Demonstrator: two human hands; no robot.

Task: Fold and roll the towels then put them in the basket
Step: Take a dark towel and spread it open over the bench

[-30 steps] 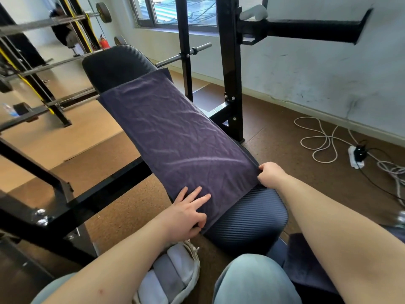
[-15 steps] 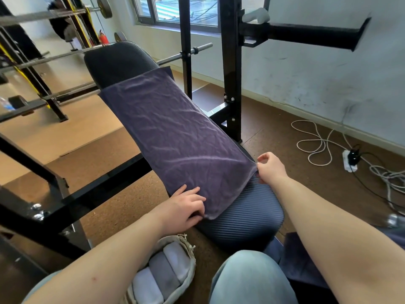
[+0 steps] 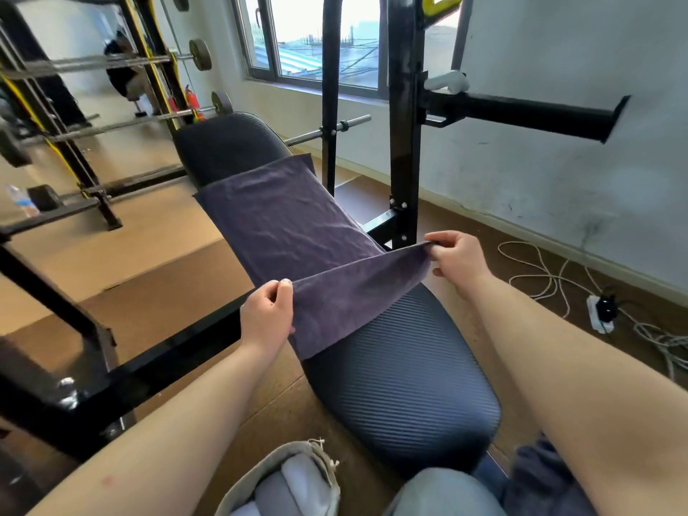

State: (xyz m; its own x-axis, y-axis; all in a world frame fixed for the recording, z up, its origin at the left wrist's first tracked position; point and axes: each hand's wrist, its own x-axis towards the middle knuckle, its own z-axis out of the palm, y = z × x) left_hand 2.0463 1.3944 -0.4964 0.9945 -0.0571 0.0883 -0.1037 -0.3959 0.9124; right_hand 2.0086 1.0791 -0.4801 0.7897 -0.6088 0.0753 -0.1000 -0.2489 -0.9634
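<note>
The towel [image 3: 283, 232] is laid along the bench [image 3: 402, 366]. Its near corners are pinched and held up by the left hand [image 3: 266, 316] and right hand [image 3: 458, 260]. A fold seems to be started; next, this edge should be matched to the far edge.

The towel [image 3: 283, 225] is spread along the desk [image 3: 402, 385], its near end raised between the left hand [image 3: 266, 318] and the right hand [image 3: 459, 260]. The basket [image 3: 245, 478] is set on the floor [image 3: 178, 303] left of the desk's near end, with what seem rolled towels [image 3: 298, 480] inside.
</note>
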